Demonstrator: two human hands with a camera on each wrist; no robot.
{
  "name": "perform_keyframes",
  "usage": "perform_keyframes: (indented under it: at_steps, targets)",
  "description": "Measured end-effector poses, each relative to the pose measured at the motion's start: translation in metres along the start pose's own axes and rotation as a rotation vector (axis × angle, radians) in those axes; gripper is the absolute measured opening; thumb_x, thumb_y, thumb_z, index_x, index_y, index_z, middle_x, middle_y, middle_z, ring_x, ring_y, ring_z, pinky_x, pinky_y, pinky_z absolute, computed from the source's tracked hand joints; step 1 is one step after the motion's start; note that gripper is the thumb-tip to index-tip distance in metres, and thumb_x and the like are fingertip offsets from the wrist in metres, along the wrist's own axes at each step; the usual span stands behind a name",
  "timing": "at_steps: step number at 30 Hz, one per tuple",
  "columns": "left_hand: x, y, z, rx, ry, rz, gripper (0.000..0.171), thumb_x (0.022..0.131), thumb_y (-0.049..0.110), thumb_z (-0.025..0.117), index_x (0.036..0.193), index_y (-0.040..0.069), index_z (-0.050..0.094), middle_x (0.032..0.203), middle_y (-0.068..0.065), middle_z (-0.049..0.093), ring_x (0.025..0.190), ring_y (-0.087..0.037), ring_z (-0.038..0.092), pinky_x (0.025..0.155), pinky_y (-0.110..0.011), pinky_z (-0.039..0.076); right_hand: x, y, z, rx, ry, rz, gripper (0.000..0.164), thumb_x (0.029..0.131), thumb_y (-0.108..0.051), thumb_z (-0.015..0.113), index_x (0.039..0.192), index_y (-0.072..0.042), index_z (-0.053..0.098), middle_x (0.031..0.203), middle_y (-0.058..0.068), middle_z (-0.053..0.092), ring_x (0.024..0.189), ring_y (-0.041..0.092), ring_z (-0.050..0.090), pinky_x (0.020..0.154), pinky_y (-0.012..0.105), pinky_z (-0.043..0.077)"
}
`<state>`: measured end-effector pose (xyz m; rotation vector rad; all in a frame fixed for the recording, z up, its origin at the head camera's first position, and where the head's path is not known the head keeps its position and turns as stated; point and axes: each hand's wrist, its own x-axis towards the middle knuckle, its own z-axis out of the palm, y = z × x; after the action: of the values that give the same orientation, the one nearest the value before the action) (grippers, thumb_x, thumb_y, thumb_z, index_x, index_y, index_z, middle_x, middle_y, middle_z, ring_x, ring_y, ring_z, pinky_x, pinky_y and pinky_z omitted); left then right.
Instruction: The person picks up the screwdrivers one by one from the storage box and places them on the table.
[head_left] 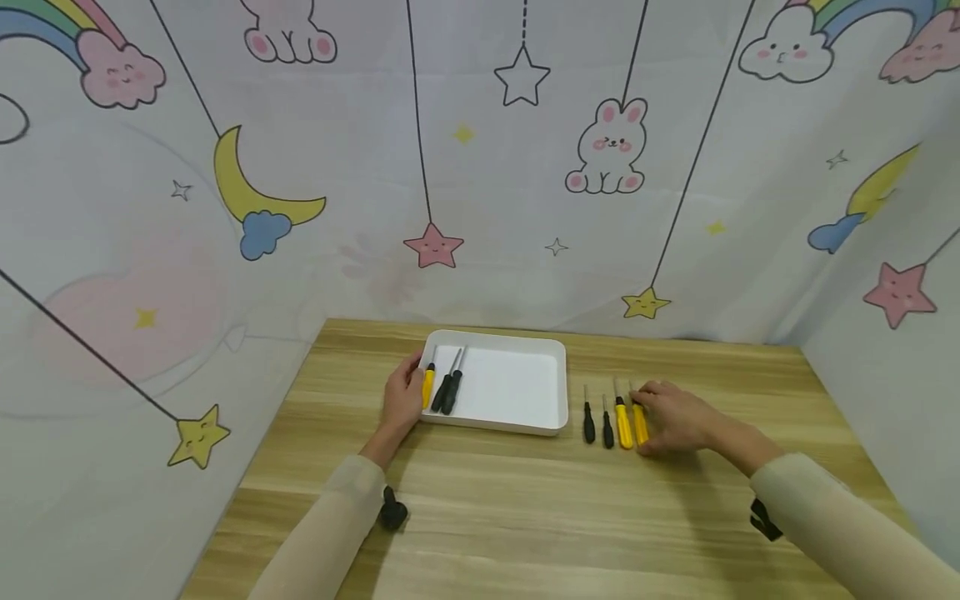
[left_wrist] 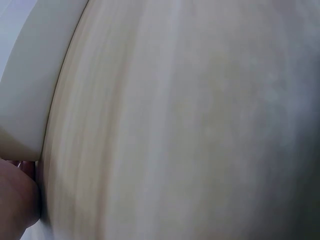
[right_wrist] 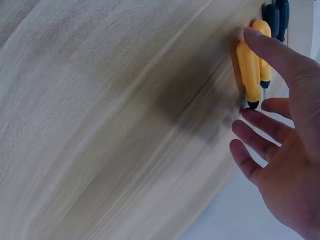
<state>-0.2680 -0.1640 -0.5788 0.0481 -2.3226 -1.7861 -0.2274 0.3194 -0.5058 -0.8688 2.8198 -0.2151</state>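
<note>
My left hand (head_left: 403,393) holds the left side of a shallow white tray (head_left: 491,427). In the left wrist view only part of that hand (left_wrist: 17,197) shows, at the tray's corner. Inside the tray lie a yellow-handled screwdriver (head_left: 428,386) and two black-handled screwdrivers (head_left: 452,392), by its left wall. My right hand (head_left: 675,418) reaches over the outermost yellow screwdriver (right_wrist: 248,70) on the table. Its thumb tip is at the handle's butt end, and the other fingers are spread loosely near the dark collar.
Right of the tray, another yellow screwdriver (head_left: 623,423) and two black ones (head_left: 588,423) lie in a row with the outermost one, shafts pointing away. The wooden table (head_left: 525,517) backs onto a cartoon-printed curtain (head_left: 510,183), which also hangs at both sides.
</note>
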Motion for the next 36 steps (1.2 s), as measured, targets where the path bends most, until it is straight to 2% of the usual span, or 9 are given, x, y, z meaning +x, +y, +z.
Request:
perform_keyframes:
  at_steps: [6,12,20,26,32,36]
  targets:
    - [0.000,0.000,-0.001,0.001,0.006,-0.008,0.043,0.111,0.009,0.045,0.152,-0.004,0.053,0.149,-0.025,0.058,0.133,-0.038,0.058,0.113,-0.051,0.045,0.000,-0.004,-0.004,0.040,-0.012,0.020,0.098,0.078,-0.049,0.092,0.150,0.006,0.053,0.137,0.025,0.058,0.122,0.042,0.058,0.101,0.060,0.051]
    - [0.000,0.002,-0.002,0.011,0.008,-0.014,0.042,0.111,0.009,0.045,0.151,-0.003,0.054,0.149,-0.024,0.058,0.133,-0.036,0.058,0.114,-0.050,0.044,0.002,-0.007,-0.016,0.075,0.038,0.049,0.100,0.081,-0.050,0.090,0.153,0.006,0.049,0.141,0.030,0.055,0.126,0.048,0.056,0.102,0.064,0.049]
    - [-0.001,0.003,-0.001,0.001,0.007,-0.016,0.042,0.112,0.009,0.045,0.151,-0.004,0.054,0.149,-0.025,0.058,0.133,-0.037,0.058,0.114,-0.050,0.045,0.007,-0.012,-0.039,0.113,0.048,0.083,0.099,0.087,-0.050,0.085,0.155,0.008,0.044,0.153,0.040,0.043,0.139,0.060,0.043,0.109,0.073,0.039]
    - [-0.001,0.002,-0.001,0.003,0.002,-0.006,0.043,0.112,0.008,0.044,0.151,-0.004,0.053,0.149,-0.026,0.057,0.133,-0.038,0.058,0.114,-0.051,0.044,0.009,-0.018,-0.047,0.122,0.065,0.086,0.102,0.088,-0.050,0.085,0.159,0.006,0.039,0.152,0.038,0.045,0.138,0.058,0.044,0.108,0.071,0.040]
    - [-0.002,0.001,-0.001,0.008,-0.005,-0.010,0.043,0.112,0.009,0.044,0.152,-0.004,0.052,0.150,-0.026,0.057,0.133,-0.038,0.057,0.114,-0.051,0.044,0.010,-0.026,-0.053,0.118,0.084,0.094,0.111,0.085,-0.069,0.078,0.161,0.001,0.038,0.152,0.033,0.048,0.137,0.052,0.049,0.107,0.069,0.043]
    - [-0.001,0.001,-0.001,0.005,0.002,-0.006,0.043,0.112,0.009,0.044,0.152,-0.004,0.053,0.149,-0.026,0.057,0.133,-0.038,0.058,0.113,-0.051,0.045,0.013,-0.032,-0.055,0.126,0.099,0.097,0.113,0.085,-0.074,0.075,0.161,0.001,0.038,0.154,0.031,0.047,0.136,0.050,0.050,0.106,0.068,0.045]
